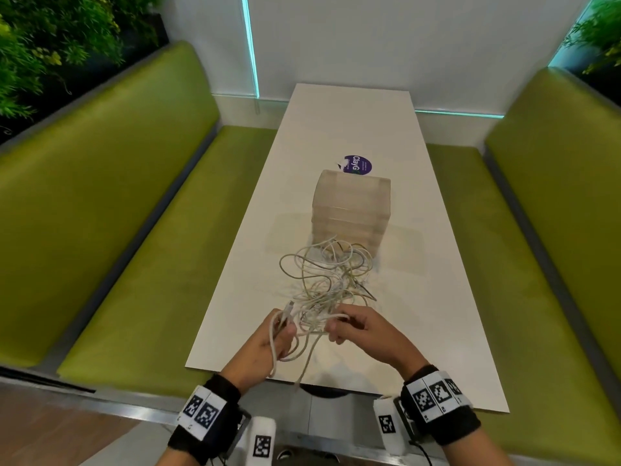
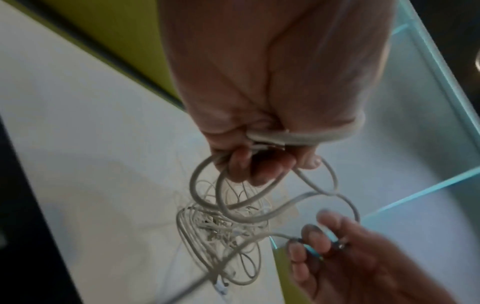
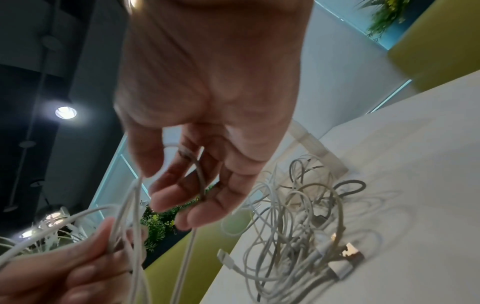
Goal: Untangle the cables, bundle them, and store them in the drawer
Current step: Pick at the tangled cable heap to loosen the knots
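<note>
A tangle of white cables lies on the white table, just in front of a small translucent drawer unit whose drawers look closed. My left hand is held above the table's near edge and grips several loops of one white cable; a plug end sticks up past its fingers. My right hand, close beside it, pinches a strand that leads from the tangle. A loose length hangs over the table's front edge.
A round purple sticker lies on the table behind the drawer unit. Green padded benches run along both sides of the table. A white wall closes the far end. Plants stand behind both benches.
</note>
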A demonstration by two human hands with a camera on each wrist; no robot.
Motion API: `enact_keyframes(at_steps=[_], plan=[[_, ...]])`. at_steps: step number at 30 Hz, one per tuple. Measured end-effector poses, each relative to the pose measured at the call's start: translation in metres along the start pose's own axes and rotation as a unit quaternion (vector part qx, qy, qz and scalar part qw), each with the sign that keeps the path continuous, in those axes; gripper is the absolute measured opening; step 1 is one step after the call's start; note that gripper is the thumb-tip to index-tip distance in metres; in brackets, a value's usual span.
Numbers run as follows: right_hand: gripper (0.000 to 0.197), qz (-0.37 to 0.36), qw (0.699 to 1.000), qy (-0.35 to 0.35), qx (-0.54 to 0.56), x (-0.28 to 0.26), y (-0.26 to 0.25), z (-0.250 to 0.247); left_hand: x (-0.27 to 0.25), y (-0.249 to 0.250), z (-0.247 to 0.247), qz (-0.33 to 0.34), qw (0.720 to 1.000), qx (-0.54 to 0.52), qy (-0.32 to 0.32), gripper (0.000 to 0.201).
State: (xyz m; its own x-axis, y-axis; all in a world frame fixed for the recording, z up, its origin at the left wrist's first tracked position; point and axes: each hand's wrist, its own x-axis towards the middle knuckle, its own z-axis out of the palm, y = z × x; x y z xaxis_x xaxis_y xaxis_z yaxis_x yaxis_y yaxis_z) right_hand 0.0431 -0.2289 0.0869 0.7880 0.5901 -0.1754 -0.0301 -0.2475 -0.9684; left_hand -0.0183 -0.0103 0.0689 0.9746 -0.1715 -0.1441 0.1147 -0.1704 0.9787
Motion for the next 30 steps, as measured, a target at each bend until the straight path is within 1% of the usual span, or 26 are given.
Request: enact_keyframes(at_steps=[1,2,4,5,7,9,10,13,14,15,17,19,21,23,24,27,30], plan=[[0.013,0.004,0.999,-0.019,0.032,-0.004,-0.001,0.003,-0.002,0.000,0.000,0.006,0.999,0.035,-0.009,0.017],[0.024,0.008,0.998,-0.034,0.056,-0.007,-0.002,0.006,-0.003,0.000,0.002,0.012,0.997,0.080,-0.020,0.013],[0.041,0.017,0.998,-0.039,0.048,-0.009,-0.002,0.016,-0.003,0.000,0.009,0.023,0.986,0.161,-0.043,0.010],[0.046,0.024,0.999,-0.028,0.030,-0.008,-0.002,0.021,-0.003,0.002,0.013,0.027,0.981,0.186,-0.050,0.012],[0.048,0.036,0.999,0.000,0.004,-0.007,0.000,0.030,-0.003,0.005,0.021,0.036,0.970,0.234,-0.064,0.013],[0.039,0.050,0.998,0.027,0.004,-0.005,0.003,0.035,-0.003,0.006,0.026,0.037,0.959,0.274,-0.070,0.014],[0.033,0.059,0.998,0.032,0.006,-0.005,0.005,0.035,-0.004,0.006,0.027,0.030,0.960,0.269,-0.070,0.015],[0.021,0.077,0.997,0.014,-0.015,-0.005,0.009,0.033,-0.005,0.003,0.021,-0.007,0.978,0.197,-0.069,0.015],[0.016,0.085,0.996,0.007,-0.015,-0.006,0.011,0.032,-0.006,0.002,0.017,-0.016,0.986,0.160,-0.054,0.014],[0.013,0.097,0.995,0.000,-0.009,-0.007,0.013,0.030,-0.007,0.001,0.013,-0.022,0.993,0.116,-0.026,0.015],[0.013,0.126,0.992,-0.024,0.015,-0.011,0.018,0.031,-0.008,-0.002,0.006,-0.014,0.997,0.039,0.058,0.018],[0.011,0.148,0.987,-0.067,-0.001,-0.017,0.024,0.035,-0.009,-0.001,0.003,0.016,0.989,-0.013,0.144,0.019],[0.011,0.158,0.982,-0.106,-0.020,-0.022,0.031,0.045,-0.009,0.004,0.002,0.024,0.976,-0.101,0.192,0.018],[0.012,0.183,0.978,-0.099,-0.027,-0.023,0.041,0.056,-0.009,0.009,0.004,0.017,0.963,-0.193,0.189,0.015],[0.013,0.192,0.976,-0.091,-0.046,-0.023,0.045,0.060,-0.009,0.012,0.006,0.015,0.959,-0.219,0.181,0.013],[0.023,0.185,0.971,-0.076,-0.133,-0.019,0.053,0.066,-0.008,0.017,0.010,0.014,0.956,-0.240,0.168,0.010],[0.026,0.163,0.966,-0.057,-0.192,-0.019,0.054,0.063,-0.006,0.019,0.008,0.007,0.954,-0.243,0.175,0.018]])
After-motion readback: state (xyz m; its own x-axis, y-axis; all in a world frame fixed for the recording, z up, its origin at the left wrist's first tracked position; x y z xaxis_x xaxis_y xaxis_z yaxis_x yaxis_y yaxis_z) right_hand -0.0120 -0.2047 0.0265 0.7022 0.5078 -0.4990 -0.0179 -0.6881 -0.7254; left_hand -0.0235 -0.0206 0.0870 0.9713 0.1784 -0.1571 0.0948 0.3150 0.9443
